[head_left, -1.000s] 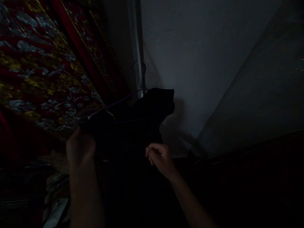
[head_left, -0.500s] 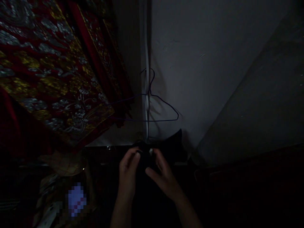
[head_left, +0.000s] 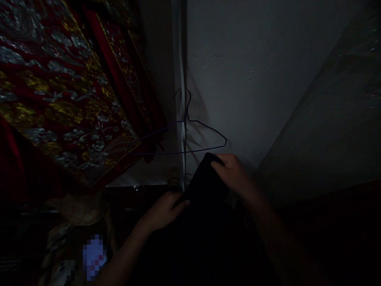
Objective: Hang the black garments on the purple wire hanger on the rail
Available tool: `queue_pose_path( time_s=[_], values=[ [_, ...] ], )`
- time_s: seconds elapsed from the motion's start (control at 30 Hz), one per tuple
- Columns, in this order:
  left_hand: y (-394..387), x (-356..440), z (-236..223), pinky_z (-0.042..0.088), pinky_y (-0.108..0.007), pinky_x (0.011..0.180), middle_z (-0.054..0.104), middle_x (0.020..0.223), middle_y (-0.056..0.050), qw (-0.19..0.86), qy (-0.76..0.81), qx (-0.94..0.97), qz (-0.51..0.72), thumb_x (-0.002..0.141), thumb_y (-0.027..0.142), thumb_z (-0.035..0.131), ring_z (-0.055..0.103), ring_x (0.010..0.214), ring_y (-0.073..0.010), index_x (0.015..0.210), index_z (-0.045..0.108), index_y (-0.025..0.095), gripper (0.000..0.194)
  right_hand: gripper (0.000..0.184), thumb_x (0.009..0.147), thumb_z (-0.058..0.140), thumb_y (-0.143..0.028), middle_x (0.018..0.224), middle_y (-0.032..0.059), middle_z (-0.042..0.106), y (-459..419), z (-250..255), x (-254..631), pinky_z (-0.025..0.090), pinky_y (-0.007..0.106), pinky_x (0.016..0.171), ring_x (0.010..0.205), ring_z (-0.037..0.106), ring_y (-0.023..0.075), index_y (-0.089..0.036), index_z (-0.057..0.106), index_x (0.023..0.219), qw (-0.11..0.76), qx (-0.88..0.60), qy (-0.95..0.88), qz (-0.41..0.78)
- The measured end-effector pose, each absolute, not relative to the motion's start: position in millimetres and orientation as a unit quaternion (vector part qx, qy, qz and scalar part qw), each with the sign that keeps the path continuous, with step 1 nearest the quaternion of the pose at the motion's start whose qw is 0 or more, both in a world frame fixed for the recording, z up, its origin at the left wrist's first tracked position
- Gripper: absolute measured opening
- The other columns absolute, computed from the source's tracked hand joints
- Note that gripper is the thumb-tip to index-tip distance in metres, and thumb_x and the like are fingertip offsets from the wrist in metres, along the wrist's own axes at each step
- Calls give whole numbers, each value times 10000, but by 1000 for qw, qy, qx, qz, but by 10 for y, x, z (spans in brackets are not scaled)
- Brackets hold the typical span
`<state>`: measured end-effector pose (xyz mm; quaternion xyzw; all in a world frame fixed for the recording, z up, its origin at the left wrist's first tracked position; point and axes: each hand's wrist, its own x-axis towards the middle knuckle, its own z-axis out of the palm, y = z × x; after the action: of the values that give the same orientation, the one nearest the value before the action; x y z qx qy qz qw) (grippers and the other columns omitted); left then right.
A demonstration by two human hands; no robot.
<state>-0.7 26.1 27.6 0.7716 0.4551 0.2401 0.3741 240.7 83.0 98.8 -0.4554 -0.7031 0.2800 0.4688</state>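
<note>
Near centre, dark cloth (head_left: pixel 205 186), likely soft, light, limp; best held by its edges. Left hand (head_left: pixel 166 208) and right hand (head_left: pixel 233 171) both have fingers closed on it. Beyond, thin hanger (head_left: pixel 205 150) hangs bare, embroidered red fabric (head_left: pixel 68 91) left.

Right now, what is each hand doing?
Left hand: closed on the dark cloth, lower down.
Right hand: closed on the cloth's top edge, by the hanger.
</note>
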Motion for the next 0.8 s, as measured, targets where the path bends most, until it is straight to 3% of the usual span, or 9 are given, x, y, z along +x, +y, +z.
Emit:
queue_pose_path(
  time_s=[0.1,0.17,0.23,0.33,0.47,0.53,0.6,0.7,0.8],
  values=[
    [285,-135,397,529,-411,977,766,1159,-85,300,499,771,259,961,464,544,707,1067,-311,1189,722,221,378,178,775,507,-269,756,25,661,1254,916,2286,471,277,701,774,616,187,-190,665,755,558,-414,-691,201],
    [274,-217,495,536,-403,970,759,1197,-77,301,511,751,291,964,488,540,705,1094,-309,1263,688,226,425,243,810,473,-300,833,38,694,1469,792,2141,489,290,789,848,633,191,-186,687,830,554,-408,-690,225],
    [239,-287,553,539,-380,966,745,1243,-60,319,505,741,307,979,513,514,706,1107,-286,1291,668,238,443,255,813,471,-345,703,19,654,1593,658,2039,480,274,680,712,599,179,-190,654,727,528,-423,-689,260],
    [174,-409,545,532,-401,946,769,1159,-89,256,561,751,233,995,537,465,723,1056,-300,1175,718,233,435,290,765,529,-379,493,-25,469,1580,550,2107,338,247,495,514,441,139,-212,504,529,522,-449,-675,267],
    [163,-668,509,498,-528,920,777,971,-160,90,665,740,39,999,421,427,732,949,-367,1001,757,197,399,323,756,574,-388,488,-27,421,1309,681,2509,274,257,495,494,406,121,-204,489,504,537,-482,-673,163],
    [215,-812,553,498,-544,896,761,955,-163,38,679,733,18,982,361,427,723,918,-363,1019,747,205,358,319,766,580,-388,493,-24,415,1166,818,2688,267,260,490,489,408,121,-202,509,517,535,-494,-676,108],
    [293,-930,653,500,-526,913,744,1008,-153,-7,674,734,81,963,328,437,690,995,-351,1046,725,224,317,356,774,584,-396,478,-28,374,1062,942,2792,239,259,466,466,370,112,-211,462,496,532,-504,-673,95],
    [417,-978,883,447,-531,1052,690,1265,-132,-46,618,745,248,934,291,456,558,1248,-344,1014,685,231,250,436,779,598,-426,458,-34,321,979,1023,2814,191,258,436,445,316,97,-224,372,465,524,-515,-671,100],
    [531,-805,1143,379,-543,1152,549,1504,-104,-6,528,767,365,916,253,463,465,1388,-312,961,639,221,185,421,772,600,-434,459,-37,345,938,964,2722,205,249,427,442,325,92,-221,396,471,519,-502,-679,133]
  ],
)
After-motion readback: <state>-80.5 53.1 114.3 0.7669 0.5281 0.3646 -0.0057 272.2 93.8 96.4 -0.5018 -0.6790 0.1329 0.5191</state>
